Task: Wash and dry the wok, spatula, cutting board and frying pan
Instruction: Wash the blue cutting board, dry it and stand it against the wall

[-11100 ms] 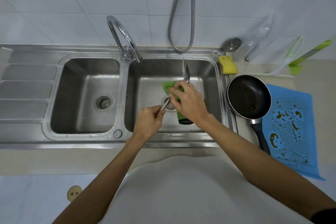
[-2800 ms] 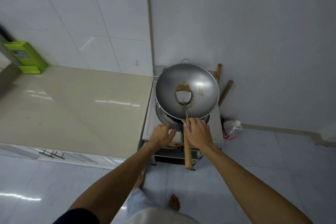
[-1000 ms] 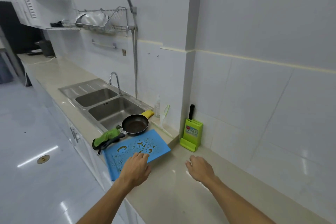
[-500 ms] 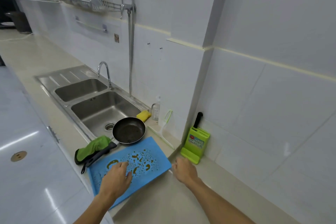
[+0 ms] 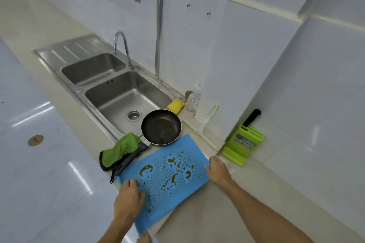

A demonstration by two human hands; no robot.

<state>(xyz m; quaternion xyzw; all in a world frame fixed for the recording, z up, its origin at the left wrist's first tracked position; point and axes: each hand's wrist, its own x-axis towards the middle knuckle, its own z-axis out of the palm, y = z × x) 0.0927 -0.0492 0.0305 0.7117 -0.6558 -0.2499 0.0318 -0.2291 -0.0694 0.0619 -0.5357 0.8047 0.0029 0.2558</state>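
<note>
Blue cutting board [image 5: 167,173], brown-spotted, lies on the table [image 5: 276,175] beside the frying pan [image 5: 161,126]. Left hand [image 5: 128,197] rests on it, fingers relaxed. Right hand [image 5: 217,169] fingers grip its right edge. Step: pickup. Next: lift level, carry to sink [image 5: 150,92].

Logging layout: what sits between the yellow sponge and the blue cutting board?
The black frying pan, between the sponge and the cutting board, in the head view.

A steel double sink [image 5: 110,100] with a faucet [image 5: 122,45] lies far left in the surface [image 5: 256,173]. Sponge [image 5: 175,105] and bottle [image 5: 194,100] stand right of it. A green cloth [image 5: 120,149] lies nearer, and a knife block [image 5: 244,143] stands right.
</note>
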